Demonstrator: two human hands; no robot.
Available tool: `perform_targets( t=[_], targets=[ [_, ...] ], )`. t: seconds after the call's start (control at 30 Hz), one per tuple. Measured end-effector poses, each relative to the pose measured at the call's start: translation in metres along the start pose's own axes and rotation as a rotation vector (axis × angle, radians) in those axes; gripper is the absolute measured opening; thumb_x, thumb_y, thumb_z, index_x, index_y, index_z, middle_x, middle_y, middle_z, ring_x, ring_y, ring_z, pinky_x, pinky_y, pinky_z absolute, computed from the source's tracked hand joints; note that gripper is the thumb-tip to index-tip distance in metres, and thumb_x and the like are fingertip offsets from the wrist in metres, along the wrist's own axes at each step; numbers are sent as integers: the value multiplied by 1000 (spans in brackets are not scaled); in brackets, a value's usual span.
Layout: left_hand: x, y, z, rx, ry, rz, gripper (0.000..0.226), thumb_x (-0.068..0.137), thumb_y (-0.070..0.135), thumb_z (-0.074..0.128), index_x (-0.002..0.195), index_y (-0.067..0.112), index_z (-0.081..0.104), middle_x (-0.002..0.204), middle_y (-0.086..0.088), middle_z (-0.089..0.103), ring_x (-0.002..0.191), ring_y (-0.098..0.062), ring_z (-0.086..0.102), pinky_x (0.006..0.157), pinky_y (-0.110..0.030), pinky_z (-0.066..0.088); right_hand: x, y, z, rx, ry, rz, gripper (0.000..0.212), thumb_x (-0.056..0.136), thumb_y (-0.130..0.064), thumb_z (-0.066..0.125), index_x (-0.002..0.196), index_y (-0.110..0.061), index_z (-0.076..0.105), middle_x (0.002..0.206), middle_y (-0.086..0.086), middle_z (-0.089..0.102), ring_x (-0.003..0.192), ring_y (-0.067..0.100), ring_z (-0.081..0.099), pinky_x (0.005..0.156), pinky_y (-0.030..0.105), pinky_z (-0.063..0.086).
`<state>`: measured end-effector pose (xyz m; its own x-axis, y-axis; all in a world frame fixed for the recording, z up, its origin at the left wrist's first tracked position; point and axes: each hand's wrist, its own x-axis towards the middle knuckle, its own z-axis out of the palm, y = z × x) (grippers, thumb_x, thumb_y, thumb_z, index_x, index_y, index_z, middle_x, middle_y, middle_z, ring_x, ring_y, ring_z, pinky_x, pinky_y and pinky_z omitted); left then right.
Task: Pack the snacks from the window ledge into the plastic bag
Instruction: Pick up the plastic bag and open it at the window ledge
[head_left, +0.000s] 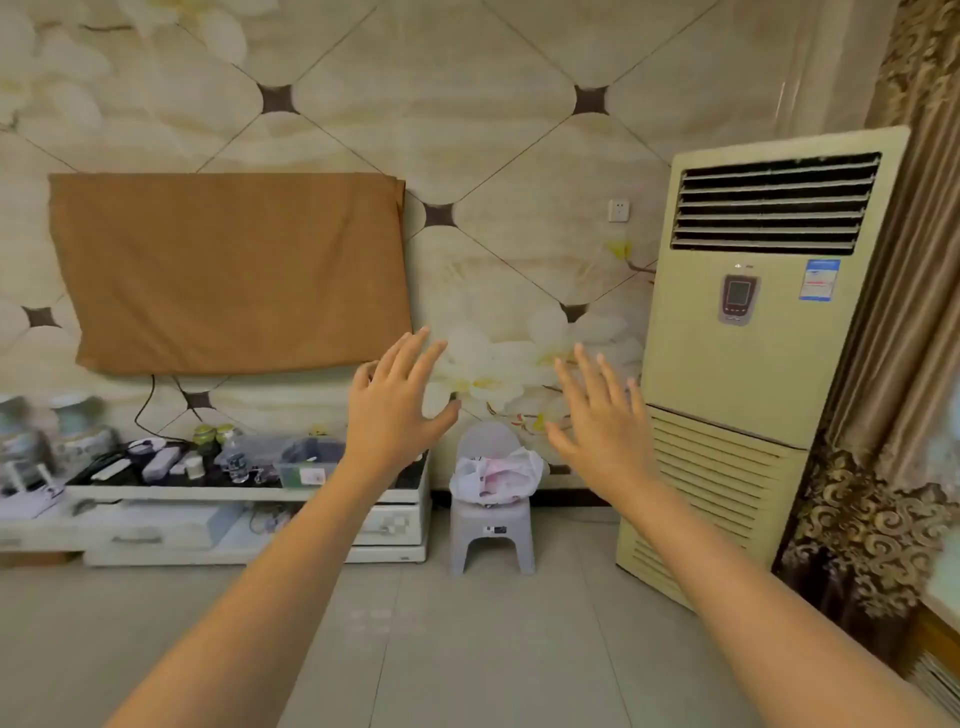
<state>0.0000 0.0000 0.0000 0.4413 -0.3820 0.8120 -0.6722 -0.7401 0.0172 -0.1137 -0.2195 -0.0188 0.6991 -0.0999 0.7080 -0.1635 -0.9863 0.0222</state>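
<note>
Plastic bag (497, 474) on grey stool (492, 525); left hand (396, 410) and right hand (602, 420) raised, each grip spread, empty.

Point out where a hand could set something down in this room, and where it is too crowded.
The tiled floor is bare in front of the low cabinet, the stool and the air conditioner. The cabinet's dark top is crowded with bottles, remotes and a box. The stool seat is taken by a plastic bag. Both the left hand and right hand are empty.
</note>
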Motion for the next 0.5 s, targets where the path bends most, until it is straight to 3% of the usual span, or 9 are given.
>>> perform_targets(
  t=[0.17, 0.3, 0.5],
  targets=[
    [-26, 15, 48, -40, -103, -47, 63, 80, 58, 50, 135, 27, 48, 139, 9, 50, 122, -15, 51, 90, -37, 39, -18, 14, 49, 92, 3, 25, 71, 80, -41, 68, 141, -15, 43, 149, 9, 41, 133, 29, 43, 99, 47, 41],
    [-38, 12, 106, -51, -171, -75, 65, 80, 59, 51, 135, 25, 49, 137, 8, 52, 122, -15, 51, 91, -36, 40, -16, 27, 100, 129, 3, 10, 70, 76, -37, 73, 137, -14, 49, 142, 7, 50, 127, 28, 50, 94, 44, 45],
    [-19, -22, 212, -64, -299, -72, 63, 78, 61, 48, 130, 26, 53, 133, 8, 56, 119, -15, 54, 85, -35, 43, 22, 52, 198, 127, -133, 15, 68, 73, -39, 76, 133, -13, 54, 133, 5, 58, 117, 27, 58, 89, 41, 49]
  ],
)
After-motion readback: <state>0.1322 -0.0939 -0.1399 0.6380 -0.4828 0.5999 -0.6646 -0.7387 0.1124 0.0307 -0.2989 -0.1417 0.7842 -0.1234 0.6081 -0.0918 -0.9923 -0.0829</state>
